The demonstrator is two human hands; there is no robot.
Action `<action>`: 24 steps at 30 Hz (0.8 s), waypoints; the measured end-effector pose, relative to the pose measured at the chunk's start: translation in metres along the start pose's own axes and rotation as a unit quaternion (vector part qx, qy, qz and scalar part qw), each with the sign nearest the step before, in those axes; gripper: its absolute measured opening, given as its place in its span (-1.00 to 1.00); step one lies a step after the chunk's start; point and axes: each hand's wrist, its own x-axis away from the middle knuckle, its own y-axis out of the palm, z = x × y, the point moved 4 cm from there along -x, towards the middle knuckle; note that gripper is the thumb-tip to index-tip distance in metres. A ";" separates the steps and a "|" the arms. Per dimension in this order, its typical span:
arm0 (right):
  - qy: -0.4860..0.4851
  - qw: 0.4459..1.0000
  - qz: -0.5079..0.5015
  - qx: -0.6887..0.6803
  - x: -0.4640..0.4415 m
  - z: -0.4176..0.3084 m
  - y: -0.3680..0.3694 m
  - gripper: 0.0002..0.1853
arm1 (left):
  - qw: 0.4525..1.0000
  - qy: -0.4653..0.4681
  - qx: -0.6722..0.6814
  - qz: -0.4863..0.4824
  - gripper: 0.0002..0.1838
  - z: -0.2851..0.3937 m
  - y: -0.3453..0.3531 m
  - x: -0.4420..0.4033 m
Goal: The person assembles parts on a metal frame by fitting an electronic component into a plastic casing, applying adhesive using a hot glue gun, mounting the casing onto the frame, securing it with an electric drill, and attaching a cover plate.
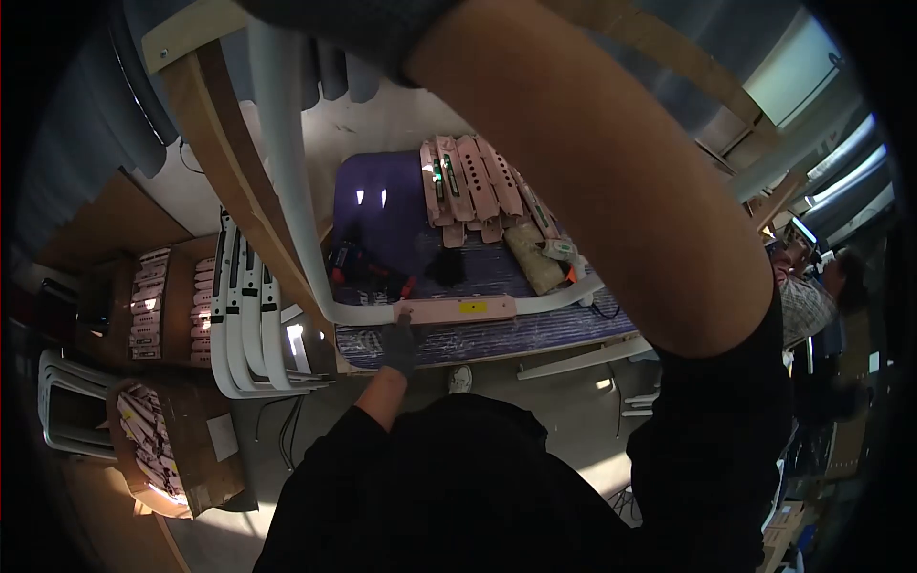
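A bent white tube frame (pixel 298 210) stands over the table, with a long pink plate (pixel 441 310) on its lower crossbar. The plate has a small yellow label. My left hand (pixel 402 346), in a dark glove, is closed on the plate's left end from the near side. My right hand (pixel 349 33), also in a dark glove, is raised at the top edge by the upper part of the tube; its fingers are hidden. A dark power tool with red parts (pixel 368 274) lies on the table, just behind the crossbar.
Stacked pink plates (pixel 473 186) lie on the purple table (pixel 377 210), beside a tan packet (pixel 535 258). Several white tube frames (pixel 248 325) and an open carton of parts (pixel 196 449) stand at left. Wooden beams (pixel 224 143) rise nearby. A person (pixel 812 301) is at right.
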 end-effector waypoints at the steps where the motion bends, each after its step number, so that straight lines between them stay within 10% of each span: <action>1: -0.015 1.000 -0.014 0.000 -0.003 0.005 0.007 -0.57 | 0.998 0.022 -0.050 0.029 -0.54 0.002 0.002 0.008; 6: -0.041 0.991 -0.121 -0.034 0.027 0.055 0.020 -0.52 | 0.967 0.052 -0.193 0.155 -0.54 -0.004 -0.003 0.018; 14: 0.224 0.932 -0.275 0.078 0.230 0.305 0.089 -0.68 | 0.976 -0.096 -0.165 0.102 -0.59 -0.057 -0.057 -0.007; 24: 0.061 0.878 -0.404 0.249 0.288 0.344 0.230 -0.76 | 0.976 -0.101 -0.181 0.067 -0.54 -0.022 -0.036 0.008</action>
